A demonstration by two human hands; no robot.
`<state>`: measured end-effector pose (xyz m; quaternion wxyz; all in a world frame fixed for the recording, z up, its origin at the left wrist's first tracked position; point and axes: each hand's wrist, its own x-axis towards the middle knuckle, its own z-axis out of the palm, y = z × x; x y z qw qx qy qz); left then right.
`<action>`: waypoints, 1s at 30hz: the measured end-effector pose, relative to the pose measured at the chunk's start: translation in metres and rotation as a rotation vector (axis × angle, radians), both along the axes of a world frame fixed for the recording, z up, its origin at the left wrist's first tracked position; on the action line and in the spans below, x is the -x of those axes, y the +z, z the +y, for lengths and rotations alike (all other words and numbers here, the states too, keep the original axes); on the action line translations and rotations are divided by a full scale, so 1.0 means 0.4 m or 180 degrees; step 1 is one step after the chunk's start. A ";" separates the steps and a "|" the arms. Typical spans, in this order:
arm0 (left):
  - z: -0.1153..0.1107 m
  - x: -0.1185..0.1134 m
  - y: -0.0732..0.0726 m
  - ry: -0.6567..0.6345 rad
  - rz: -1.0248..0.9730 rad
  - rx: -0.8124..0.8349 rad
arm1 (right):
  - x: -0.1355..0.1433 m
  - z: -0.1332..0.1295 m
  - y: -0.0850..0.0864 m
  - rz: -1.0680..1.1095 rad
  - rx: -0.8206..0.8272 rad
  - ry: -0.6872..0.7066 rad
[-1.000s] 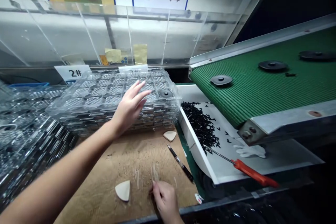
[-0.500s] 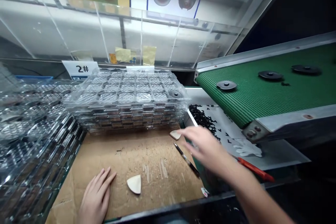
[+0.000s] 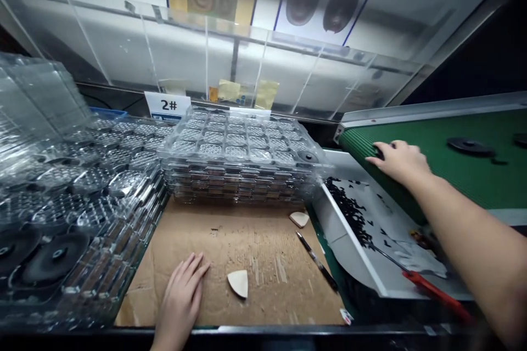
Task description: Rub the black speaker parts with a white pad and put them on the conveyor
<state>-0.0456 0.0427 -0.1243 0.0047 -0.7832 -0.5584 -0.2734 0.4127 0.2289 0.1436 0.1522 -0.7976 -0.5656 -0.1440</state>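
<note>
My left hand (image 3: 181, 296) lies flat on the brown cardboard (image 3: 164, 247), fingers stretched out and holding nothing. Just to its right is a pale wedge-shaped piece (image 3: 239, 283). A second pale wedge (image 3: 299, 219) and a black pen (image 3: 317, 262) lie near the cardboard's right edge. Over the near end of the green conveyor belt (image 3: 444, 175), my right hand (image 3: 403, 162) has its fingers curled round a dark disc (image 3: 379, 152), mostly hidden by the hand. Another dark disc (image 3: 470, 146) rests farther along the belt.
Stacked clear trays (image 3: 242, 175) stand behind the cardboard, and more trays (image 3: 102, 197) fill the left side. A white bin (image 3: 349, 252) holds small black pieces beneath the belt. A red-handled tool (image 3: 436, 293) lies across the bin's front edge.
My right hand has moved from beside the upper pale wedge, rightward and up to the belt, and closed round the disc there. The view has shifted; my left hand stays on the cardboard.
</note>
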 end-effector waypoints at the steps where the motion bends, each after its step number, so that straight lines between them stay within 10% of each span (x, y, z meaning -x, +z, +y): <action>1: -0.001 0.001 0.000 -0.0011 -0.0028 0.0031 | 0.017 -0.014 -0.004 0.0043 -0.0100 0.0060; 6: 0.002 0.007 -0.009 -0.0070 -0.0141 0.0153 | 0.200 -0.127 -0.064 0.0733 0.0048 0.1283; 11: -0.001 0.007 0.001 -0.0036 -0.0372 0.0206 | 0.457 -0.285 -0.249 0.2090 0.1445 0.2817; 16: -0.050 -0.031 0.073 -0.0362 -0.0892 0.0243 | 0.607 -0.407 -0.401 0.3701 0.1741 0.2861; 19: -0.073 -0.076 0.137 -0.1701 -0.1042 -0.0111 | 0.631 -0.465 -0.427 0.4363 0.1934 0.2835; 24: -0.058 -0.117 0.225 -0.2476 -0.0819 0.0542 | 0.637 -0.524 -0.433 0.5104 0.2168 0.2271; 30: -0.061 -0.090 0.220 -0.2125 -0.1713 0.1679 | 0.629 -0.552 -0.474 0.4407 0.2083 0.1922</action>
